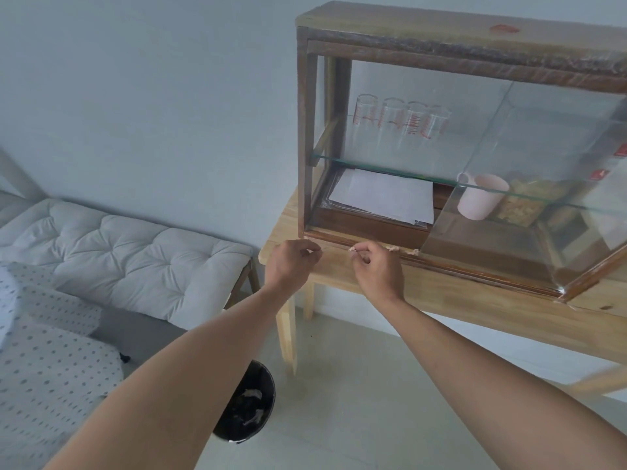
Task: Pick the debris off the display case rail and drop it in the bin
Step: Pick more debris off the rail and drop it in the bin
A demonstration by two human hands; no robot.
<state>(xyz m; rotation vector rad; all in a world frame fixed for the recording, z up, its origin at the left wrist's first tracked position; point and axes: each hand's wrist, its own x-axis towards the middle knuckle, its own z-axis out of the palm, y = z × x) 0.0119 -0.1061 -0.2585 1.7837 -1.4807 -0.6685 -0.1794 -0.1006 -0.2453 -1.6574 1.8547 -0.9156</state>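
Debris (393,248) lies in pale crumbly bits along the bottom front rail (475,273) of the wooden display case (441,32), which stands on a light wooden table (492,305).

At the far left sit a tufted white cushion (135,252) and a dotted cloth (44,351). Lower down, on the floor beside the table leg, stands the black bin (252,405), partly covered by the left forearm; some pale scraps already lie inside it, so part of the job looks done.

Above it, the left hand (288,262) hovers at the rail's left corner with fingers curled loosely together; whether it holds anything I cannot tell. Just to its right, the right hand (376,269) has thumb and forefinger pinched shut on a small pale piece of debris at the rail. Further right, a few more crumbs sit on the rail near the edge of the sliding glass pane (526,184), so several pick-ups and a carry down to the bin remain.

Inside the case are measuring glasses (400,120), a sheet of paper (383,195) and a pink cup (481,198). Behind the cup stands a container of something yellowish, too blurred by the glass to name. The case's right end is cut off, so the rail there cannot be checked.
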